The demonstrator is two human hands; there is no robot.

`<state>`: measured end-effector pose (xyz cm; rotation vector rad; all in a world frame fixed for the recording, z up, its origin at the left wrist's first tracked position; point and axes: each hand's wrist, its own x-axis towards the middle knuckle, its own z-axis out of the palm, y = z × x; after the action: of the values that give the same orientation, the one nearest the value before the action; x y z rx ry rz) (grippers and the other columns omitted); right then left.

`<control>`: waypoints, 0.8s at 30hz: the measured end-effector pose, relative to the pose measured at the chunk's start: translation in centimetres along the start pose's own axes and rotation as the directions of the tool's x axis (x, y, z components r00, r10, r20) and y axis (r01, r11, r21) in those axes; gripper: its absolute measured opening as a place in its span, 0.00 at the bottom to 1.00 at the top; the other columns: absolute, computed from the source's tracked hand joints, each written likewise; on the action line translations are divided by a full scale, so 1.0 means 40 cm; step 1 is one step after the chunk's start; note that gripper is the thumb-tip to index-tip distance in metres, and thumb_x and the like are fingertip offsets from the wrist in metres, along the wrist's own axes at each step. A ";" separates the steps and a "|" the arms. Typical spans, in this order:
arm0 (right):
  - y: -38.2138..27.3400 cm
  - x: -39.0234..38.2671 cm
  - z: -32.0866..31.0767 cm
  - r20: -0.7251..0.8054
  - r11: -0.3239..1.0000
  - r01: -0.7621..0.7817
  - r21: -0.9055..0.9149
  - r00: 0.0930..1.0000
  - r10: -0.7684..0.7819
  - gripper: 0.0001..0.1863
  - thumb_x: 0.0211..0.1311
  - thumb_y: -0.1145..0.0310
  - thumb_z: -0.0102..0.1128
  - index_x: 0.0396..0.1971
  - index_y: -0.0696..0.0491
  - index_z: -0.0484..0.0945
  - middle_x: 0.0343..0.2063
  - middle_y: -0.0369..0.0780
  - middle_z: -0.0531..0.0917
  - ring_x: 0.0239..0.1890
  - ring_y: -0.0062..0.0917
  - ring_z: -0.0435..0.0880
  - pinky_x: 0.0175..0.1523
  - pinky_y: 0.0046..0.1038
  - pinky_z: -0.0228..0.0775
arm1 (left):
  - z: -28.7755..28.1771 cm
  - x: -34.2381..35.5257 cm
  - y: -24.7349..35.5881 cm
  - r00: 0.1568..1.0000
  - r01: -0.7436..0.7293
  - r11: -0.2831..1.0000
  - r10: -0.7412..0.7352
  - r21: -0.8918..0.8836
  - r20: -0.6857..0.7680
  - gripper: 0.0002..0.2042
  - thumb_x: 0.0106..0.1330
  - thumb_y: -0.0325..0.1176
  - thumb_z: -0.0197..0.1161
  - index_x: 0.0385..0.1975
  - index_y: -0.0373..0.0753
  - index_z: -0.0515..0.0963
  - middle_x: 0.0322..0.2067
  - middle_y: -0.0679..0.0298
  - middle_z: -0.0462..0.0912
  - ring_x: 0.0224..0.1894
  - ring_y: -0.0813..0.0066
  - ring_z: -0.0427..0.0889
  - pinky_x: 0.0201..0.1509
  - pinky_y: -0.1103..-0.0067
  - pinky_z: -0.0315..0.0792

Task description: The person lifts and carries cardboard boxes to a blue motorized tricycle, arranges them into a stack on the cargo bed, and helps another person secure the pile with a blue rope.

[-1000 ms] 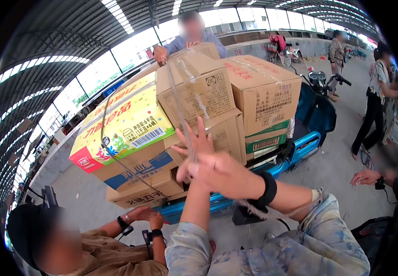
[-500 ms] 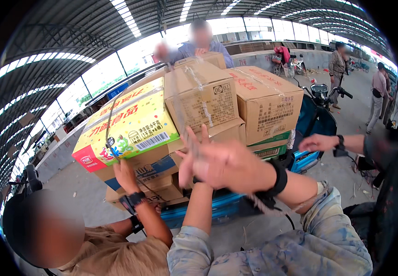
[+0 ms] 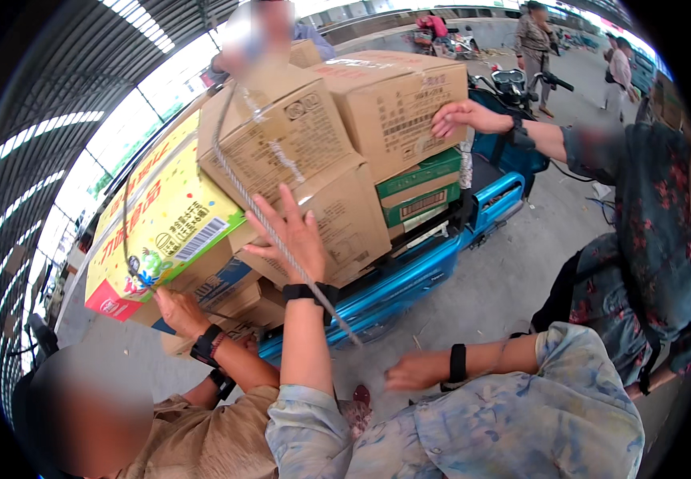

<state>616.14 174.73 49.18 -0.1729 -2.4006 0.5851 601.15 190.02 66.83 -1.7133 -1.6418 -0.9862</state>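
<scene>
My left hand [image 3: 299, 249] is spread with fingers apart against the brown cardboard box [image 3: 345, 215] on the near side of a loaded stack. A grey rope [image 3: 242, 188] slants down from the top box [image 3: 281, 132], crosses this hand and hangs past my wrist. Lower right, away from the boxes, my right hand [image 3: 416, 370] is closed with its fingers curled; what they hold, if anything, is hidden. To my left, a co-worker's hand [image 3: 182, 313] touches the lower edge of a yellow printed carton [image 3: 162, 215]. On the right, another person's hand [image 3: 461, 118] reaches a large brown box [image 3: 397, 112].
The stack rides on a blue cargo vehicle [image 3: 409, 279] with handlebars [image 3: 513, 80]. Green cartons [image 3: 421, 191] lie under the right box. A person in a dark floral top [image 3: 649, 199] stands close on the right; another [image 3: 258, 40] is behind the load. Further people are beyond.
My hands have come apart: the left now lies spread on the box, while the right has dropped to the lower right. The right co-worker's hand has moved up to the box. My view has shifted.
</scene>
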 end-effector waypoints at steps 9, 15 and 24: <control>0.252 -0.024 0.133 -0.398 0.744 -0.582 -0.329 0.800 0.449 0.12 0.64 0.57 0.48 0.29 0.50 0.74 0.23 0.44 0.79 0.24 0.41 0.79 0.26 0.40 0.71 | 0.023 -0.011 -0.067 0.998 -0.043 0.988 0.034 -0.148 -0.058 0.24 0.66 0.39 0.47 0.62 0.43 0.63 0.69 0.57 0.43 0.71 0.51 0.36 0.59 0.39 0.20; 0.404 0.054 0.106 -0.515 0.692 -0.698 -0.184 0.668 0.537 0.18 0.65 0.53 0.46 0.30 0.52 0.76 0.22 0.45 0.80 0.26 0.43 0.80 0.29 0.43 0.72 | -0.018 -0.019 -0.089 1.000 -0.021 0.874 0.017 -0.485 -0.012 0.24 0.66 0.42 0.47 0.61 0.39 0.63 0.68 0.54 0.49 0.71 0.54 0.36 0.62 0.46 0.16; 0.534 0.138 0.145 -0.432 0.642 -0.766 -0.026 0.587 0.684 0.23 0.65 0.49 0.43 0.26 0.53 0.78 0.23 0.47 0.81 0.28 0.44 0.81 0.31 0.42 0.72 | 0.069 -0.053 -0.106 0.988 -0.059 0.986 0.080 0.158 -0.134 0.37 0.62 0.50 0.53 0.66 0.36 0.49 0.69 0.46 0.36 0.70 0.41 0.32 0.61 0.39 0.25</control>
<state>607.68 193.13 38.69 -1.3138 -1.9070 0.5698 597.34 191.43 63.16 -1.5535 -1.5168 -0.9009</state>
